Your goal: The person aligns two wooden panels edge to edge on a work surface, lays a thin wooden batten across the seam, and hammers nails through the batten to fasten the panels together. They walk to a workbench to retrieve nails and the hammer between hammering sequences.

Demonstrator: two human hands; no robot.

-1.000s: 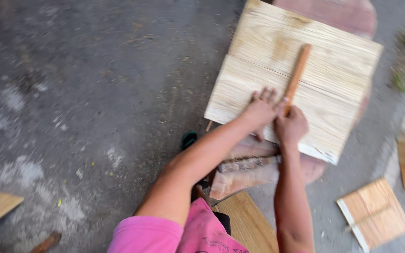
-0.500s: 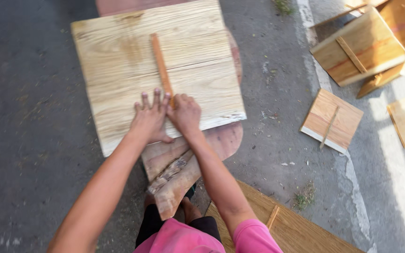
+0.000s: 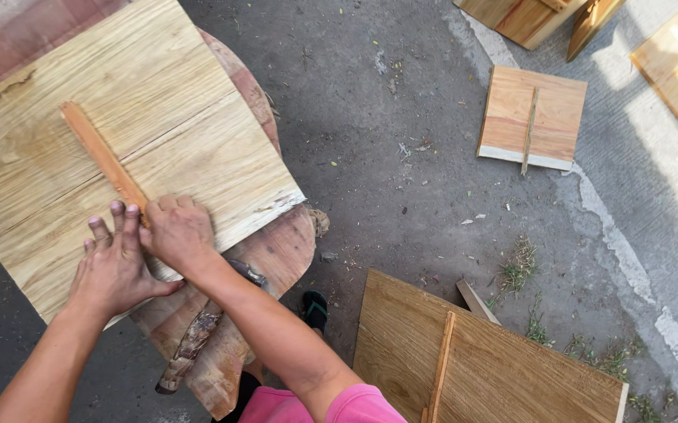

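A large pale wooden board (image 3: 159, 149) lies flat on a reddish round block (image 3: 276, 251), which lifts it off the grey ground (image 3: 402, 196) and gives it a firm bed to press against. Across the board, running from the far left toward the near middle, lies a thin reddish wooden strip (image 3: 100, 157) (it sits on the seam where two planks meet, so it looks meant to bridge them).

Both hands bear down at the strip's near end. The left hand (image 3: 116, 266) is spread open, palm flat on the board just left of the strip, fingers splayed, which pins the board in place. The right hand (image 3: 178, 235) is curled with knuckles up over the strip's end, pressing it down; whether it grips anything underneath I cannot tell.

Under the near edge of the board, a rough dark stick (image 3: 194, 345) rests on the block. On the ground to the right lie other boards with strips on them: a small one (image 3: 531, 117) far right and a big one (image 3: 496, 360) near right, beside tufts of grass (image 3: 519, 266).
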